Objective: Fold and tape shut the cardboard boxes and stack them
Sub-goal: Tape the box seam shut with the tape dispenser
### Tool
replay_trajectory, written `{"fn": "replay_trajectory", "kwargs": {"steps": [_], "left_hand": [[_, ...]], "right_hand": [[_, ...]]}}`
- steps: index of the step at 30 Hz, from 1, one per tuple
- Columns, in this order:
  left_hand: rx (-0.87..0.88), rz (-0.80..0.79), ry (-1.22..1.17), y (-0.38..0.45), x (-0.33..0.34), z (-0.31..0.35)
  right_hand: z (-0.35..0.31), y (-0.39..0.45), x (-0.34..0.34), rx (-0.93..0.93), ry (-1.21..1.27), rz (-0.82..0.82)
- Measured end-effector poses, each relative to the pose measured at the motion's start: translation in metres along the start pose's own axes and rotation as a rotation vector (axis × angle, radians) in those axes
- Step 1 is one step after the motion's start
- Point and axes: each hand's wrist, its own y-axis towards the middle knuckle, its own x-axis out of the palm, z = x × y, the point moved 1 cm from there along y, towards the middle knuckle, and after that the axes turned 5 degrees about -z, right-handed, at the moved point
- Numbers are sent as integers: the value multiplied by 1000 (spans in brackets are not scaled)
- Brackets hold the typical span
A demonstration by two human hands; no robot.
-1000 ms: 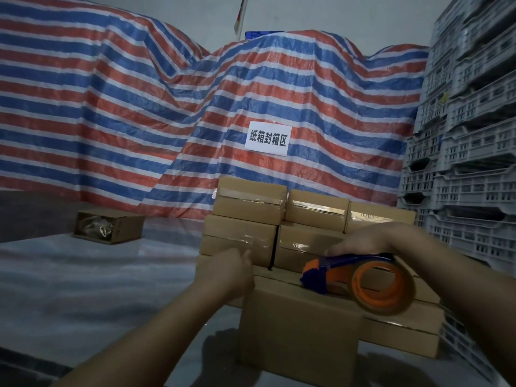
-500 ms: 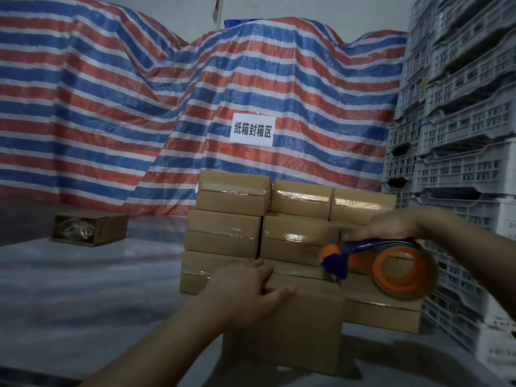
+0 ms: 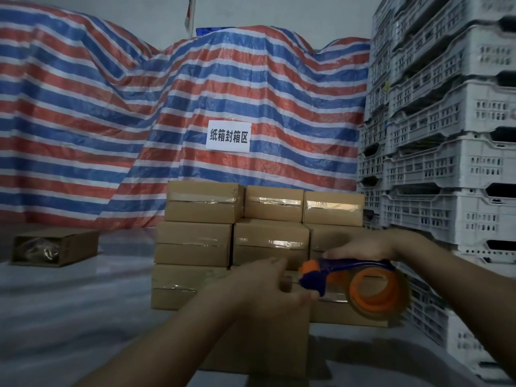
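Both bare forearms reach forward from the bottom edge. The left hand lies palm down with its back to the camera, fingers extended toward the right and thumb spread below them. The right hand sits slightly higher, knuckles up, fingers curled over a tape dispenser handle.

Dim, soft focus; wide-angle bending at edges.
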Motion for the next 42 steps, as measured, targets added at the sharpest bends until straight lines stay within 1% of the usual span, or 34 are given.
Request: {"fn": "replay_trajectory", "kwargs": {"steps": [2,4,7,9,11,12,15,17,19,20,22,25,26,28,33,37,39,42], "left_hand": [[24,-98,83,2,9,7],[19,-80,169,2,14,6],[11,-67,180,1,15,2],[13,-61,190,2,16,1],[18,-46,188,2,18,0],[23,-37,181,1,19,-1],[44,-10,170,1,19,-1],[33,-18,173,1,20,0],[21,-26,194,1,20,2],[20,-27,200,0,20,2],[23,-35,192,0,19,3],[16,-36,168,-2,19,2],[17,-32,178,-2,19,2],[24,-7,202,-1,21,1],[30,24,213,3,25,-2],[35,33,199,4,26,-6],[38,32,204,5,26,-5],[34,37,214,5,26,-5]], "right_hand": [[3,0,2,4,-25,41],[7,-2,3,-12,-7,60],[15,-12,0,-61,123,-13],[24,-23,-9,-57,192,-62],[28,-33,-19,-36,172,-60],[24,-37,-22,-11,93,-36],[-9,-34,-19,80,-285,14],[-40,-30,-11,72,-449,65],[-66,-32,-12,70,-592,172],[-76,-34,-14,76,-654,196],[-91,-35,-12,117,-779,161],[-93,-32,14,210,-1206,83],[-83,-28,25,219,-1256,66],[-58,-30,39,199,-1137,104],[-8,-35,54,109,-945,445],[9,-34,85,137,-720,636],[13,-36,100,149,-614,693],[19,-34,127,172,-523,716]]}}
